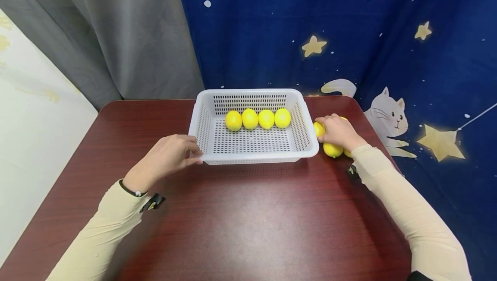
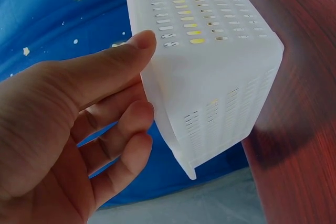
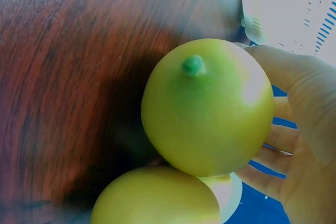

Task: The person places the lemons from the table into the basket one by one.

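A white perforated plastic basket [image 1: 248,156] holds a row of several yellow lemons [image 1: 250,119]. At its left front corner my left hand [image 1: 171,153] grips the rim. The left wrist view shows the thumb [image 2: 142,40] on the basket's wall [image 2: 210,72] and the other fingers bent at the rim. Beyond the right side, my right hand [image 1: 338,130] reaches down over more lemons and holds one lemon [image 1: 319,129] beside the basket. Another lemon [image 1: 333,150] lies below that hand. In the right wrist view a near lemon [image 3: 207,108] with a green nub hides the fingertips.
The dark red wooden table [image 1: 248,212] carries everything, and the basket stands near its back edge. Behind hang a grey curtain [image 1: 143,35] and a blue curtain [image 1: 264,26] with stars and a cat. A second lemon [image 3: 157,198] shows low in the right wrist view.
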### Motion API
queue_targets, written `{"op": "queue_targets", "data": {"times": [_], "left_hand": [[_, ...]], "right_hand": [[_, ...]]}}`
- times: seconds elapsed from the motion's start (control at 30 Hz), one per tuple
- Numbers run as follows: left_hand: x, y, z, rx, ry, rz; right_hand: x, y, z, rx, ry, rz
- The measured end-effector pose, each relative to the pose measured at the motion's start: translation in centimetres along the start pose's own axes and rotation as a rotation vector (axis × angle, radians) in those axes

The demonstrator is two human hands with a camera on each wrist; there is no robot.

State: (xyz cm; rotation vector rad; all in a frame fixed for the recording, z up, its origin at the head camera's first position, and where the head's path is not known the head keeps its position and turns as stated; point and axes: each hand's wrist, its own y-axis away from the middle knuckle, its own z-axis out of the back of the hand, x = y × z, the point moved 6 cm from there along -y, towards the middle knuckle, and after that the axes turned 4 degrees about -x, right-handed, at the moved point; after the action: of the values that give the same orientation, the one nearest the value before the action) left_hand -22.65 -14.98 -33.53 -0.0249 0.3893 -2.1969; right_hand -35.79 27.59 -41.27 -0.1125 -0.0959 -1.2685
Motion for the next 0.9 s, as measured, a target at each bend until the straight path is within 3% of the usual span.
{"op": "queue_targets", "data": {"times": [0.33,0.9], "left_hand": [[0.0,0.0,0.0,-0.007,0.002,-0.007],[0.2,0.0,0.0,0.003,0.009,-0.010]], "right_hand": [[0.0,0.1,1.2,-0.029,0.011,-0.025],[0.5,0.6,7.0,-0.134,0.054,0.021]]}}
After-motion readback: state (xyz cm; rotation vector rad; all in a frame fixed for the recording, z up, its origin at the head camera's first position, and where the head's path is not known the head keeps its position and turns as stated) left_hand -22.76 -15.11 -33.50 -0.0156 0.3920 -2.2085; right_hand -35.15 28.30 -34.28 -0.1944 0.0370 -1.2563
